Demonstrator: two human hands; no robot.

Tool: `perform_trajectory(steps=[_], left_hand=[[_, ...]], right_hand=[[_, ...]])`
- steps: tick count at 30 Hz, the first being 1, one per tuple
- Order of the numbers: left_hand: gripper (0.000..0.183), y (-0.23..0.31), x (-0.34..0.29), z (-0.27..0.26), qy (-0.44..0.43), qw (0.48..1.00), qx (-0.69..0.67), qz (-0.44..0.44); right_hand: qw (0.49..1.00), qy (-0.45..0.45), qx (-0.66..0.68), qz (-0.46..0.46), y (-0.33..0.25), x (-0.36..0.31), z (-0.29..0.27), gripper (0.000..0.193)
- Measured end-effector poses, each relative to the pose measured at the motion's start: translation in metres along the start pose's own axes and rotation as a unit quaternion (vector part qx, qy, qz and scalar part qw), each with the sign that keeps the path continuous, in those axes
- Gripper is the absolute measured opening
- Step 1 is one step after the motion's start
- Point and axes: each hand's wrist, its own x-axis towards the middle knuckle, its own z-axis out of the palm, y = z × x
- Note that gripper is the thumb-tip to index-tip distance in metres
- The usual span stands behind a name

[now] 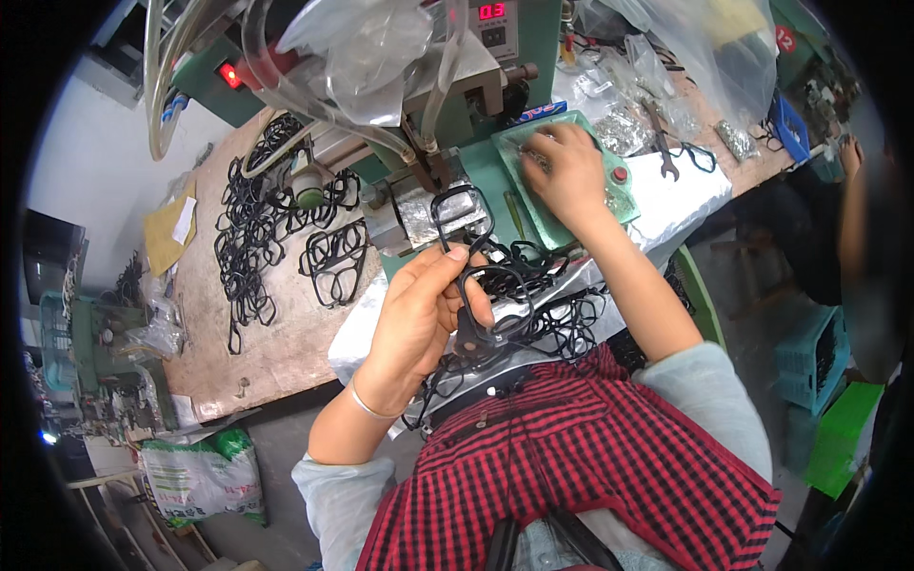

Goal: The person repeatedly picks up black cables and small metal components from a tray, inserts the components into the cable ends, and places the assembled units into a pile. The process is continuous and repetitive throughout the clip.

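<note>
Between the thumb and fingers of my left hand [411, 303] is a black eyeglass frame [464, 249], tilted upright in front of the machine's metal work block [433, 217]. My right hand [568, 171] reaches into a green tray [614, 205] to the right of the machine. Its fingers are bent down into the tray, and whatever they pinch there is hidden. More black eyeglass frames [562, 324] lie heaped below my hands, at the front edge of the bench.
A green machine [528, 48] with clear hoses stands ahead. Black eyeglass frames [243, 238] cover part of the bench at left. A wrench [660, 143] and small plastic bags [624, 128] lie at right. A co-worker's arm [850, 209] shows at far right.
</note>
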Motion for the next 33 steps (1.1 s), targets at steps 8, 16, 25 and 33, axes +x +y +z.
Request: perform_trajectory(steps=[8, 16, 25, 33], left_hand=[[0.039, -0.043, -0.021, -0.026, -0.072, 0.993, 0.088, 0.035], [0.015, -0.006, -0.059, -0.086, 0.294, 0.870, 0.300, 0.258], [0.058, -0.021, 0.036, -0.253, 0.577, 0.523, 0.617, 0.111], [0.025, -0.019, 0.047, -0.225, 0.482, 0.713, 0.344, 0.376]], right_hand=[[0.996, -0.038, -0.080, -0.030, 0.005, -0.012, 0.001, 0.016], [0.783, 0.080, 0.470, 0.399, 0.032, -0.048, -0.048, 0.019], [0.883, 0.005, 0.361, 0.300, -0.019, -0.004, -0.004, 0.016], [0.918, -0.092, 0.291, 0.251, -0.033, -0.013, -0.074, 0.015]])
